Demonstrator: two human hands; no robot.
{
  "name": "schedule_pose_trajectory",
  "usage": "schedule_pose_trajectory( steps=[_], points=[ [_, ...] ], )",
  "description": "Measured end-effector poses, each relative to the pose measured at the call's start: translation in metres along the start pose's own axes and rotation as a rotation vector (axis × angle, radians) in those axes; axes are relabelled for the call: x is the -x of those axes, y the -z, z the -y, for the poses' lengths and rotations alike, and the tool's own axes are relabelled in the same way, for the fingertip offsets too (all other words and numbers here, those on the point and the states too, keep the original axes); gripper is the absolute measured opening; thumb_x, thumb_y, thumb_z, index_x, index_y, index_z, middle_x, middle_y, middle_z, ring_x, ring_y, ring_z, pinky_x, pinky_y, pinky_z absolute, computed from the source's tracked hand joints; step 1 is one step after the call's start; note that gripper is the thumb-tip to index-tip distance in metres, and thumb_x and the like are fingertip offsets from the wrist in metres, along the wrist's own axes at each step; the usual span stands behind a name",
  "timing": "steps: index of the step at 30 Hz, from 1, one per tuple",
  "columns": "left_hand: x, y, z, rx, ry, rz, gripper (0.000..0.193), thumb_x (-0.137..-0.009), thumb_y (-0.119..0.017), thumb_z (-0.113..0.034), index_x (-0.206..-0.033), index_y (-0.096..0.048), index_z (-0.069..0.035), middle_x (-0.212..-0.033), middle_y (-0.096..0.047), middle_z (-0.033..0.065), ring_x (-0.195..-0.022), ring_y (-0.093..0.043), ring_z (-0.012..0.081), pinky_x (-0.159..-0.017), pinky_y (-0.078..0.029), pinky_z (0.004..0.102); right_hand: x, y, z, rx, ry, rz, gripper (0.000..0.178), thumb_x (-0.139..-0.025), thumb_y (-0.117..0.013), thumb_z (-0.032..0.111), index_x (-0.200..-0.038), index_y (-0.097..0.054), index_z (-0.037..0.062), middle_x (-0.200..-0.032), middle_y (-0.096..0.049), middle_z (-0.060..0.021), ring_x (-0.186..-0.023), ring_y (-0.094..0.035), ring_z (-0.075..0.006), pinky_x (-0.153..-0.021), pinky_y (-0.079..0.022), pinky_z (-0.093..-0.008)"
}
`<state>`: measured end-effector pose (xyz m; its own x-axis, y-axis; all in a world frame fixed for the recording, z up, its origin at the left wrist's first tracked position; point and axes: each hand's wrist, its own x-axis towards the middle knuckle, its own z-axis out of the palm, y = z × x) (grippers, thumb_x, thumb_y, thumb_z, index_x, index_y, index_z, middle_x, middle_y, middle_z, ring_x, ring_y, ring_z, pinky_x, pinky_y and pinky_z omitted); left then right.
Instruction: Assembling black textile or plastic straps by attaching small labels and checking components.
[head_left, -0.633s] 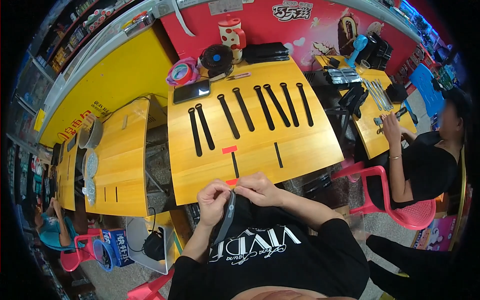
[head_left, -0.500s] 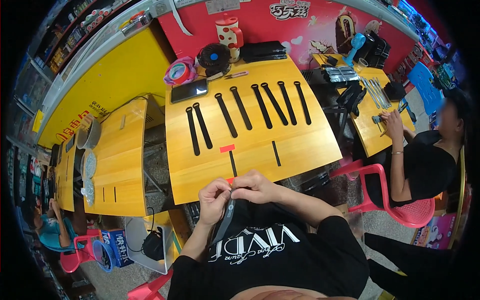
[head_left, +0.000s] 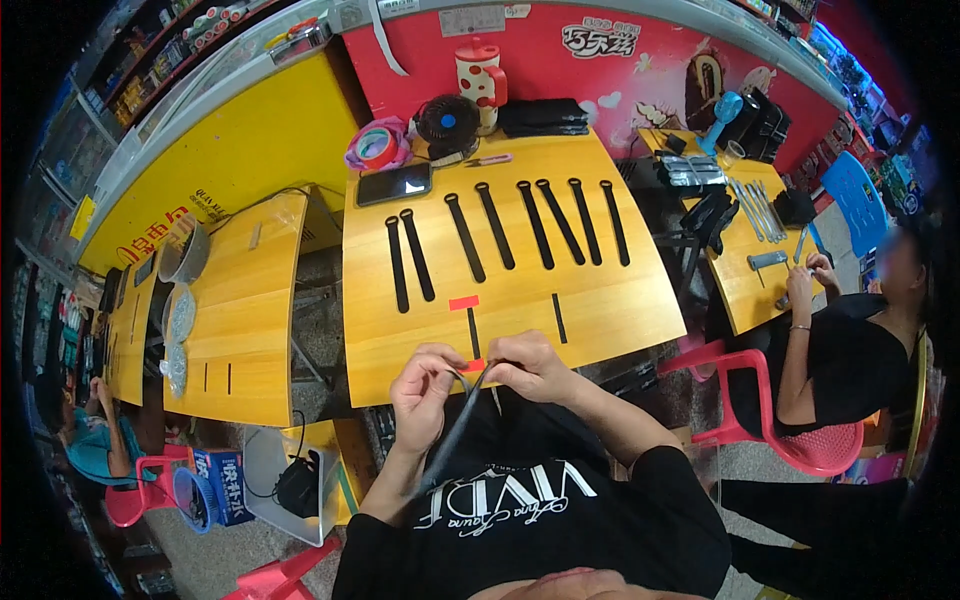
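Your left hand and right hand are both clamped on one dark strap, fingertips pinching it over your lap at the near edge of the bench. Its loose length runs down beside your left forearm; a two-sided pinch probably lets you control the bend.

Just beyond your fingers, two pieces of red tape sit at either end of a short black strip, perhaps as a guide for length. A second short black strip lies to its right, making two.

Past those, you have eight ringed straps spread in a row, rings pointing away from you, likely so each lifts singly.

Farther back are one phone, one pair of snips, one tape roll, one fan, one spotted cup and a stack of black packs whose number you can't tell; they seem set there to be out of your way.

Off to your right sits one co-worker.
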<state>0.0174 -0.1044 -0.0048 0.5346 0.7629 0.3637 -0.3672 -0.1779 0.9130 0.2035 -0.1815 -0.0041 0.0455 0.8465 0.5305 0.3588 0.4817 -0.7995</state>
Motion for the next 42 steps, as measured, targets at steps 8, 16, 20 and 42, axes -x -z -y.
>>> schedule_pose_trajectory(
  steps=[8, 16, 20, 42],
  points=[
    [0.007, -0.001, -0.012, 0.442, 0.227, 0.071, 0.006, -0.093, -0.063, -0.001, -0.097, -0.058, 0.001, -0.104, -0.066, 0.0161, -0.091, -0.063, 0.0173, -0.085, -0.050, 0.0291, -0.026, 0.007, 0.019, -0.200, 0.072, 0.217, 0.025, -0.083, -0.077, 0.014, -0.074, -0.057, 0.0016, -0.058, -0.051, -0.0088, -0.051, -0.054, -0.0249, -0.048, -0.038, -0.0329],
    [0.012, -0.006, -0.030, 0.463, 0.459, -0.012, 0.016, -0.092, -0.064, 0.000, -0.106, -0.060, 0.004, -0.095, -0.063, 0.0105, -0.085, -0.059, 0.0150, -0.079, -0.049, 0.0272, -0.031, 0.001, 0.045, 0.124, 0.302, 0.342, 0.028, -0.082, -0.076, 0.021, -0.077, -0.054, 0.0051, -0.069, -0.058, -0.0107, -0.059, -0.061, -0.0316, -0.048, -0.044, -0.0395],
    [0.012, -0.004, -0.032, 0.503, 0.320, 0.052, 0.010, -0.096, -0.058, -0.005, -0.097, -0.062, 0.005, -0.090, -0.057, 0.0095, -0.085, -0.055, 0.0161, -0.073, -0.047, 0.0285, -0.025, -0.007, 0.040, 0.263, 0.383, 0.271, 0.028, -0.077, -0.078, 0.016, -0.071, -0.053, 0.0052, -0.070, -0.055, -0.0085, -0.056, -0.060, -0.0276, -0.047, -0.044, -0.0373],
    [-0.089, 0.347, -0.086, -0.475, -0.134, -0.877, 0.022, -0.099, -0.063, -0.023, -0.106, -0.068, -0.003, -0.069, -0.051, -0.0052, -0.057, -0.044, 0.0040, -0.051, -0.032, 0.0196, 0.030, 0.271, 0.092, 0.692, -0.480, -0.332, 0.010, -0.089, -0.064, 0.004, -0.086, -0.066, -0.0051, -0.070, -0.061, -0.0019, -0.063, -0.058, -0.0094, -0.056, -0.043, -0.0245]
  ],
)
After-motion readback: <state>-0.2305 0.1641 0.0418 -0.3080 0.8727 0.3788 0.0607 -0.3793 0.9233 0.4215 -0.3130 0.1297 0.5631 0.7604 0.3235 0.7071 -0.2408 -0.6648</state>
